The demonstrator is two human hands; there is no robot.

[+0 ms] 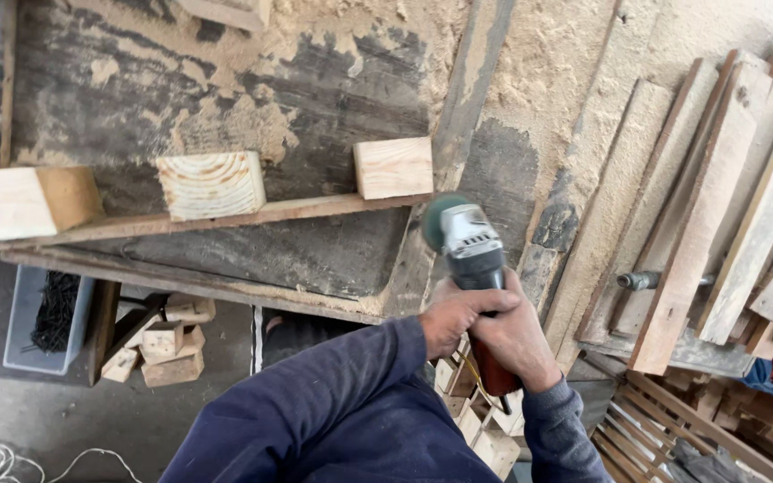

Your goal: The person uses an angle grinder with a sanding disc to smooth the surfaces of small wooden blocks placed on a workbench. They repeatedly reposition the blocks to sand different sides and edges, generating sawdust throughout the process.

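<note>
At the far left a pale plastic tub (pixel 36 324) stands on the floor under the worktop (pixel 225 89), holding a dark heap of nails (pixel 55 309). Beside it lies a small pile of wood offcuts (pixel 165 344). Above, three wooden blocks rest in a row on a thin wooden strip (pixel 252 215) on the sawdust-covered worktop: a long block (pixel 20 201) at the left edge, a middle block (pixel 211 183) showing its end grain, and a smaller block (pixel 394 166).

Just right of that strip's end is the angle grinder (pixel 469 246). Its long axis runs nearly up and down in the view, with the head and green disc pointing away from the person toward the worktop and the reddish handle end pointing back toward the body. The left hand (pixel 454 313) and right hand (pixel 516 335), both in dark blue sleeves, are clamped together around the grinder's body, so the head sticks out beyond the grip and the handle end shows below it.

To the right, planks (pixel 717 206) lean in a stack, and more offcuts fill a crate (pixel 673 429) below.
</note>
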